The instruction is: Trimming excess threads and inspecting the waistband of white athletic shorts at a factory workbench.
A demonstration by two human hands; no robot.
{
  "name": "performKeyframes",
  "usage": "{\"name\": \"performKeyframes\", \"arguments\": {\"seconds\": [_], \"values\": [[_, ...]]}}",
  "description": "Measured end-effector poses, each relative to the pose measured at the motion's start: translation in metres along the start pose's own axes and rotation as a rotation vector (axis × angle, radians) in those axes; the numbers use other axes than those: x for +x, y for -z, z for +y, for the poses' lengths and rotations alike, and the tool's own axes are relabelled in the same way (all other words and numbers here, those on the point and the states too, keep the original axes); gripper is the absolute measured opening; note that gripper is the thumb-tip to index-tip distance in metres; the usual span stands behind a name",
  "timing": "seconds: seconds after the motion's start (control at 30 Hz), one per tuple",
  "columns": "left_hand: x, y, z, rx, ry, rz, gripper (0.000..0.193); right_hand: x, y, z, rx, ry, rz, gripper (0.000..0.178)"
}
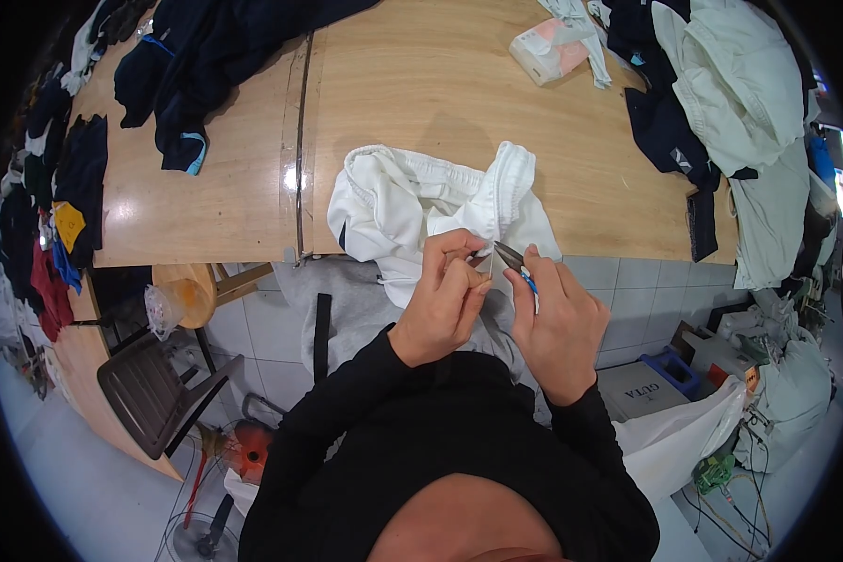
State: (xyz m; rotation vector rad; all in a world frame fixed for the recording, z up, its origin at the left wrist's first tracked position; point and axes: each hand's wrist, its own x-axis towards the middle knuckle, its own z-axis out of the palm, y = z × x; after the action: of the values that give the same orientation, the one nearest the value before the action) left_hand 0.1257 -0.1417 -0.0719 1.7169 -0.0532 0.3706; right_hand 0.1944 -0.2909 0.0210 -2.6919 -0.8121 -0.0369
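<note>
A white garment (384, 201) with a gathered elastic edge lies bunched at the near edge of the table, part of it hanging over. My left hand (448, 298) is closed in a pinch at its near edge, and a thin pale thread (492, 265) shows by the fingertips. Close on the right, my right hand (564, 323) is wrapped round a pair of thread snips (509, 256) with dark blades and a blue-and-white grip. The blades point up and left, towards the left fingertips and the garment. Whether they touch the thread is too small to tell.
Dark navy clothes (206, 70) lie at the far left of the wooden table (393, 84). A tissue pack (545, 54) stands at the far right, near piled pale garments (735, 84). Grey cloth (332, 300) hangs below the edge; a brown chair (150, 389) and stool (187, 290) stand left.
</note>
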Motion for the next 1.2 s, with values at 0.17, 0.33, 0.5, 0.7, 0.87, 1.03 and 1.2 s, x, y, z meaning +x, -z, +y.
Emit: {"name": "performKeyframes", "arguments": {"seconds": [0.17,0.33,0.5,0.7,0.87,1.03,1.2], "values": [[0.0,-0.002,-0.001,0.041,-0.025,-0.018,0.013,-0.001,0.0,-0.001,-0.045,0.001,-0.004,0.029],[-0.001,-0.002,-0.002,0.06,-0.044,-0.014,0.015,-0.002,-0.002,-0.001,-0.034,0.0,-0.001,0.028],[0.001,0.0,-0.002,0.022,-0.018,-0.035,0.014,-0.002,-0.002,0.0,-0.032,-0.009,-0.011,0.027],[0.001,0.0,-0.001,0.039,-0.042,-0.028,0.013,-0.001,-0.001,0.0,0.031,-0.017,0.018,0.024],[-0.002,0.01,0.0,0.044,-0.027,0.031,0.012,0.01,0.008,0.014,0.207,-0.125,0.084,0.022],[-0.007,0.075,-0.024,0.183,0.054,0.279,0.01,0.032,-0.039,0.106,0.299,-0.419,0.242,0.027],[-0.016,0.221,-0.049,0.358,0.212,1.031,0.032,0.034,-0.102,0.188,0.193,-0.351,0.324,0.028]]}}
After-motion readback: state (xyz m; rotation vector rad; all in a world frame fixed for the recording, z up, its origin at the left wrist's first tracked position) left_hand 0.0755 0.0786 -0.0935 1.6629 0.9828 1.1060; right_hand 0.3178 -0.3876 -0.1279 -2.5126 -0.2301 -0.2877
